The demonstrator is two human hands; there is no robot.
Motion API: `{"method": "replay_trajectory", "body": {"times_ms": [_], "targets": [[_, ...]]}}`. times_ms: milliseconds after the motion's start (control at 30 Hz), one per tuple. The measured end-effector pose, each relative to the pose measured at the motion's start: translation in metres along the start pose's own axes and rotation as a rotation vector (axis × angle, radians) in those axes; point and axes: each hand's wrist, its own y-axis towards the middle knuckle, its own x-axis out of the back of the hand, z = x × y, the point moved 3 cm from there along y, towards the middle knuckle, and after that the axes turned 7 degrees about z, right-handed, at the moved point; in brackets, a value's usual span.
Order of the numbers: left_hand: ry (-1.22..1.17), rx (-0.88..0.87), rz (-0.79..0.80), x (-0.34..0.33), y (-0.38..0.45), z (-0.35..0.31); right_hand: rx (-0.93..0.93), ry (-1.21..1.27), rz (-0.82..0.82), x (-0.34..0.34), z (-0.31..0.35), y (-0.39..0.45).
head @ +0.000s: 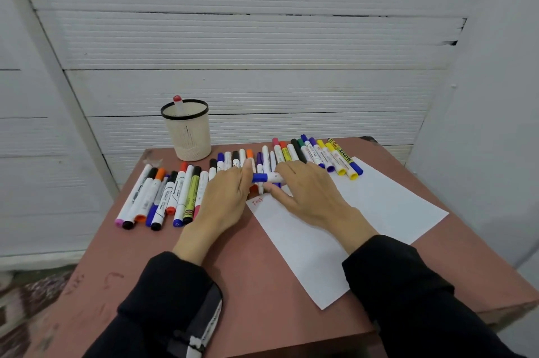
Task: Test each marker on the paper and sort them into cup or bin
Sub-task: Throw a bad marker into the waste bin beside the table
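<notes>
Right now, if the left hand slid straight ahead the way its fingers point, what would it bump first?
Probably the row of markers just beyond the left hand, then the wall; the cup sits off to its left. Depth is hard to judge.

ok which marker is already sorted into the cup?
The red-capped marker, standing upright in the cream cup with its cap above the black rim. All other markers lie on the table or sit in the hands.

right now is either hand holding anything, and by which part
Yes, one blue-capped white marker, held level between both hands: the left hand grips its blue cap end, and the right hand pinches the white barrel end.
</notes>
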Motion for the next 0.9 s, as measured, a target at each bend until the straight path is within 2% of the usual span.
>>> {"method": "replay_trajectory", "body": {"times_ms": [167,267,467,533,567,700,800,833,900], "targets": [[-0.016,-0.069,0.032,-0.003,-0.002,0.002,-0.017,0.025,0.037,0.002,0.001,-0.001],[0.014,-0.026,0.026,-0.002,0.001,0.000,-0.047,0.058,0.084,-0.001,0.000,-0.004],[0.030,-0.068,0.024,0.001,-0.002,-0.001,-0.238,0.074,0.246,0.002,-0.007,-0.003],[-0.089,-0.072,0.022,0.001,-0.001,0.000,-0.367,0.277,0.314,0.002,-0.010,-0.003],[-0.206,-0.064,-0.006,0.002,0.001,0.002,-0.455,0.456,0.331,0.002,-0.013,-0.003],[-0.501,0.054,-0.168,0.008,0.008,0.018,-0.783,1.274,0.167,0.002,-0.020,0.003],[-0.644,0.145,-0.229,0.009,0.010,0.021,-0.819,1.851,0.061,0.006,-0.015,0.011],[-0.686,0.162,-0.250,0.008,0.010,0.022,-0.797,1.908,0.037,0.005,-0.013,0.013],[-0.697,0.178,-0.284,0.010,0.009,0.025,-0.770,1.735,0.012,0.001,-0.010,0.018]]}}
